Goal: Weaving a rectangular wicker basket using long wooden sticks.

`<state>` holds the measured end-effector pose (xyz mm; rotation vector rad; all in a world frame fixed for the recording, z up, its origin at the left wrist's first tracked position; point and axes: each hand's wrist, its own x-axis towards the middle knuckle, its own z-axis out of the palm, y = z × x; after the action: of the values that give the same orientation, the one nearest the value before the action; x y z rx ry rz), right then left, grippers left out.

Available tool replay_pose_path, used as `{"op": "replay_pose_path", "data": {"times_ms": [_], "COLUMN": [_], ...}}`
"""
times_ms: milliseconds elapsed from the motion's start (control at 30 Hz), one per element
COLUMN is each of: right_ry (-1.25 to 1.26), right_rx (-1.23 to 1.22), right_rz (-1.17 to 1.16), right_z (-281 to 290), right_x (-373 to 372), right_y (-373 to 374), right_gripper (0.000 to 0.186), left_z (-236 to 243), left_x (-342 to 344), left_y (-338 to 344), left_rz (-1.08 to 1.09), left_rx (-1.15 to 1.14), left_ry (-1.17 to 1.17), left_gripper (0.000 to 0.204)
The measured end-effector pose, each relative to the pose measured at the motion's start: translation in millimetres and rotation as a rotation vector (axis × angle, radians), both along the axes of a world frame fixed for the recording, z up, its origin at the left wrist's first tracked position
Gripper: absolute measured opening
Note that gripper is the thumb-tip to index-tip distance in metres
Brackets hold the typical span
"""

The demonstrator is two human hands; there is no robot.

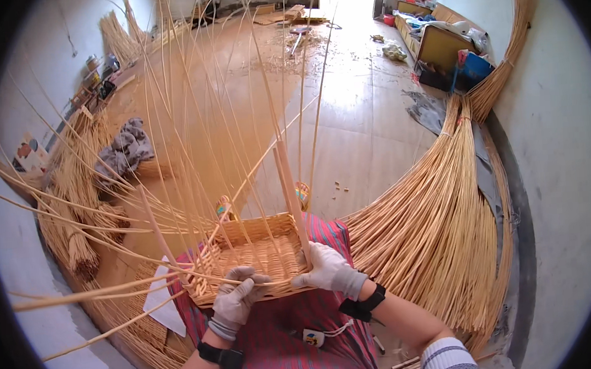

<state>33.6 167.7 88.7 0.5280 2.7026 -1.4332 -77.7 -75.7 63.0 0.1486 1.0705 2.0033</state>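
A half-woven rectangular wicker basket [262, 247] rests on my lap, with long upright canes rising from its walls. Flat wooden stakes stand at its corners, one of them the right-hand stake [288, 192]. My left hand [237, 300], in a pale work glove, is closed at the near rim, its fingers pinching a wicker strand. Gloved too, my right hand [328, 270] grips the basket's near right corner, its thumb along the rim beside the stake. Several loose strands [106, 291] fan out from the basket to the left.
A large bundle of canes [433, 230] spreads along the right side. More bundles [76, 191] and a grey cloth [127, 147] lie at the left. A red striped cloth [285, 347] covers my lap. Farther off are a blue bin [474, 69], scattered scraps and a seated person [206, 4].
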Motion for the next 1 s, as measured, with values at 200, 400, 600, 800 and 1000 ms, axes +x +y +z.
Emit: {"op": "replay_pose_path", "data": {"times_ms": [200, 400, 600, 800, 1000], "right_ry": [-0.024, 0.147, 0.062, 0.025, 0.207], "right_rx": [0.187, 0.062, 0.155, 0.249, 0.214], "right_rz": [-0.151, -0.323, -0.521, -0.58, -0.59], "right_z": [-5.4, -43.0, -30.0, -49.1, -56.5], "right_x": [-5.4, -4.7, 1.5, -15.9, -15.0], "right_y": [-14.5, -24.5, -43.3, -52.4, -39.9], "right_gripper": [0.052, 0.046, 0.038, 0.031, 0.024], "left_z": [76.4, 78.0, 35.4, -32.5, 10.8], "left_x": [0.8, -18.1, -34.8, -70.3, -24.9], "left_y": [40.5, 135.9, 168.5, 184.6, 164.5], "left_rz": [-0.311, -0.265, 0.15, -0.252, -0.272], "left_rx": [-0.475, -0.288, -0.27, -0.284, -0.337], "left_ry": [0.778, 0.878, 0.727, 0.968, 0.901], "left_gripper": [0.023, 0.035, 0.039, 0.059, 0.058]}}
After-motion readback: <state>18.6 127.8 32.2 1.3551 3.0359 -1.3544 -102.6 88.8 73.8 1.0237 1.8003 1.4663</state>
